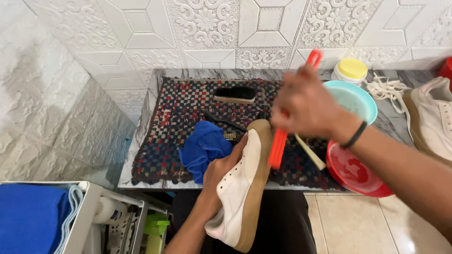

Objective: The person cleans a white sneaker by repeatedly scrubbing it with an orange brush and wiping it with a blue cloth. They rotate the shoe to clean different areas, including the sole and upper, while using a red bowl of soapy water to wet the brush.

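**Inspector:** The left hand (225, 165) is gripping a white shoe (240, 188) from the upper side, fingers wrapped over it, tan sole turned toward the right. The shoe is tilting toe-up over the lap, its toe at the front edge of the mat (183, 101).

**Assistant:** And the right hand (306, 106)?

**Inspector:** It is clenching an orange brush (278, 146); the handle is running through the fist, one end poking out above the knuckles, the lower end meeting the sole edge near the toe. The hand is blurring.

**Assistant:** Advice on technique?

**Inspector:** In my judgement, the left hand should be bracing the shoe firmly while the bristles are staying flat along the sole, strokes short. A blue cloth (203, 148) is lying just beside the left hand; a red bowl (355, 171) is sitting under the right forearm.
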